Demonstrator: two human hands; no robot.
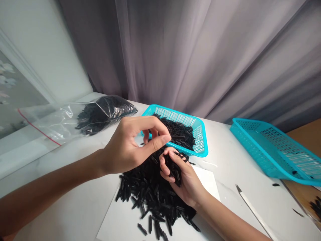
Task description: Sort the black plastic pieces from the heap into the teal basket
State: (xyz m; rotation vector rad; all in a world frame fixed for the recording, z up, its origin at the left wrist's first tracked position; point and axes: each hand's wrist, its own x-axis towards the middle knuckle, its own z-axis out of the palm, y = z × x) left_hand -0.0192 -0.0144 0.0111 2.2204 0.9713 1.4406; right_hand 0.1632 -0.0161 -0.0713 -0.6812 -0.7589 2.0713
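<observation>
My left hand [132, 144] pinches a thin black strip [178, 137] between thumb and forefinger, held level above the near rim of a blue basket [204, 140]. Lower and to the right, my right hand [187, 177] is turned up, its fingers curled round a handful of small black pieces [174, 169]. Beneath both hands spreads a pile of short black pieces [152, 190], on a white sheet [110, 217]. More black pieces [179, 129] fill the basket behind. Their exact kind I cannot make out.
At the left lies a clear zip bag [105, 108] of black pieces. A second blue basket [265, 150] stands at the right. A white-handled craft knife [253, 207] rests on the white table [55, 201]. Grey curtains [163, 50] hang behind.
</observation>
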